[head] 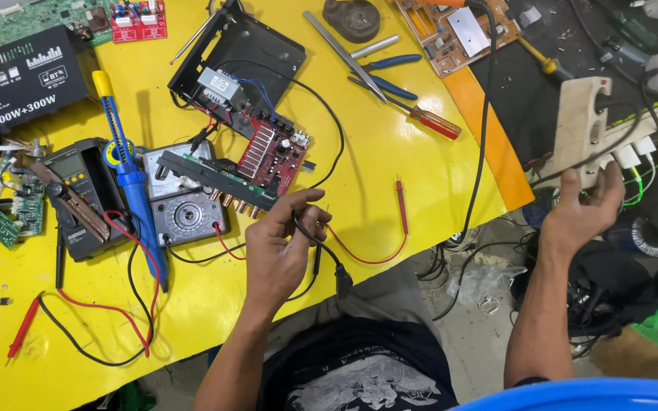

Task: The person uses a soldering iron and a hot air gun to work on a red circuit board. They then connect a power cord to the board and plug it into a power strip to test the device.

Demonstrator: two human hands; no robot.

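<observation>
Over on the yellow workbench (390,152), left hand (279,251) has its fingers pinched on a thin black power cord (327,255) that droops right and down toward its plug; further right, right hand (582,207) sits half-curled, holding nothing, just under the pale wooden socket board (584,125)

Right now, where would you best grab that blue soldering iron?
Take the soldering iron by its thick blue handle, coming from above. It lies flat with the yellow cord end up top and the tip pointing down toward the table edge, so the handle's middle is open.
</observation>
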